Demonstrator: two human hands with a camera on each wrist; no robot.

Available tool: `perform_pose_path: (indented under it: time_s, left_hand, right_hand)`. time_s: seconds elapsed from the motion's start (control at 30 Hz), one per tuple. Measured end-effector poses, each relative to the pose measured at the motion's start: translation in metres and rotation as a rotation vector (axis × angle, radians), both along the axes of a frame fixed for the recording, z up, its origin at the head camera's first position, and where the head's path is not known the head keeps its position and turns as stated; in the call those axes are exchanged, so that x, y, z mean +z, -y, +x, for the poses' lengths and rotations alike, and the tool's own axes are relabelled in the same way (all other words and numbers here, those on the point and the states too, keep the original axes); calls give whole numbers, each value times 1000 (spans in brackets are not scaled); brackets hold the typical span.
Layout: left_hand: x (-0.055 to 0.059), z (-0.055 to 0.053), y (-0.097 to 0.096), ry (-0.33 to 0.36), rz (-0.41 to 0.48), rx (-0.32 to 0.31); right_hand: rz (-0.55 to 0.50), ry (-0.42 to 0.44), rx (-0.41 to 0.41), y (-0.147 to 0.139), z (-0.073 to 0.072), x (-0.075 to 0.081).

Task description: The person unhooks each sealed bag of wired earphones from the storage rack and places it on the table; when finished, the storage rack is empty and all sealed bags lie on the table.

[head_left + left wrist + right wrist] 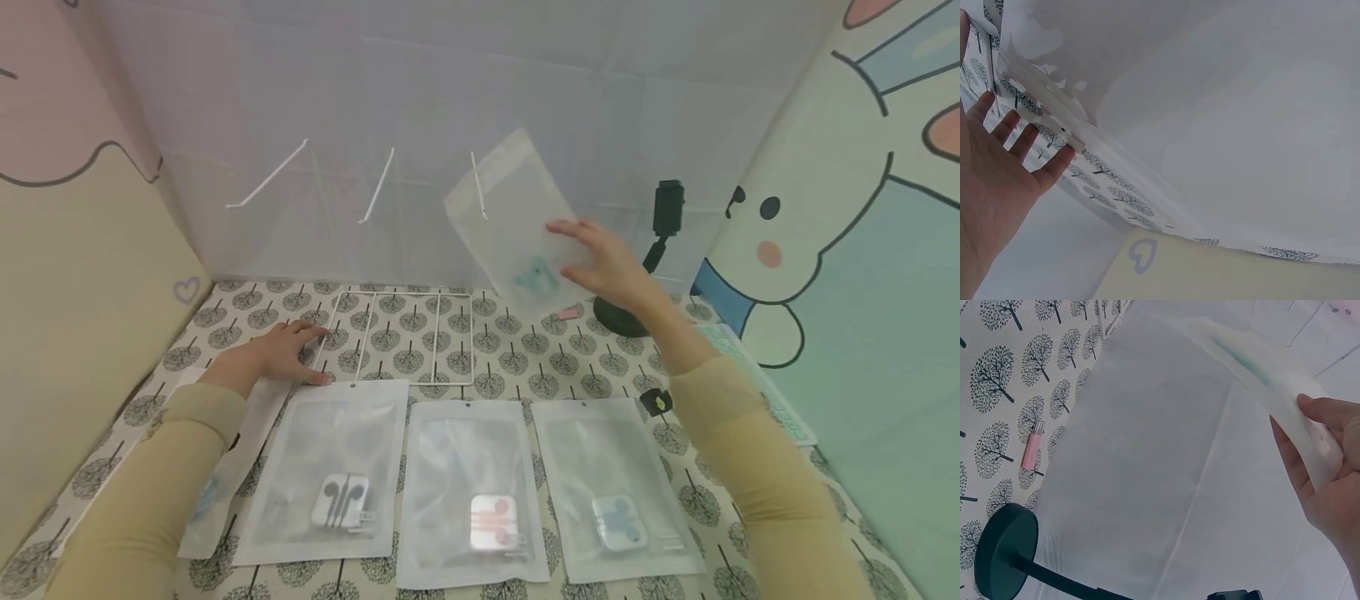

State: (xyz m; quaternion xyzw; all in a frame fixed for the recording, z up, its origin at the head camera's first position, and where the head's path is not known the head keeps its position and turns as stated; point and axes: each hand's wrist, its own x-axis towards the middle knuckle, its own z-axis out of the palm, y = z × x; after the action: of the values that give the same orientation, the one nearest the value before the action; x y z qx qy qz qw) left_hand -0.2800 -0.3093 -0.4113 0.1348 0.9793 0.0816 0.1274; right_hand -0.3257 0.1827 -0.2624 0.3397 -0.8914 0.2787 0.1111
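Note:
My right hand [607, 262] holds up a translucent white zip bag [498, 212] with teal earphones [536, 277] inside. In the right wrist view the bag [1310, 434] is pinched between thumb and fingers. In the head view the bag's upper part overlaps the right white hook [478, 185]. My left hand [288, 350] is at the left side of the white wire rack [397, 383], fingers spread. On the cloth near me lie three similar bags: one with dark earphones [341, 502], one with pink earphones [493, 523], one with blue earphones [619, 522].
Another bag [206, 533] lies partly hidden under my left sleeve. Two more hooks, left [266, 175] and middle [377, 185], stick out toward me. At the back right stands a black stand [618, 321], with a small pink object [567, 314] beside it. A black item [656, 402] lies nearer.

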Motion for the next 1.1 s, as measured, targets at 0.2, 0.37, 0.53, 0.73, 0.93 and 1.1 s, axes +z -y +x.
perform_pose_path:
  time_s: [0.2, 0.37, 0.53, 0.73, 0.93, 1.1]
  left_hand:
    - [-1, 1, 1, 5, 9, 11]
    - [-1, 1, 1, 11, 11, 13]
    - [0, 2, 1, 13, 14, 13]
    - [-2, 2, 3, 12, 11, 25]
    - [-3, 1, 4, 21, 7, 32]
    - [-2, 2, 2, 17, 4, 22]
  right_hand:
    - [29, -34, 14, -4, 9, 8]
    - [56, -28, 1, -8, 18, 13]
    - [46, -27, 16, -12, 25, 14]
    - [27, -7, 33, -18, 35, 14]
    - [13, 68, 20, -24, 45, 12]
    - [-12, 85, 46, -30, 50, 10]
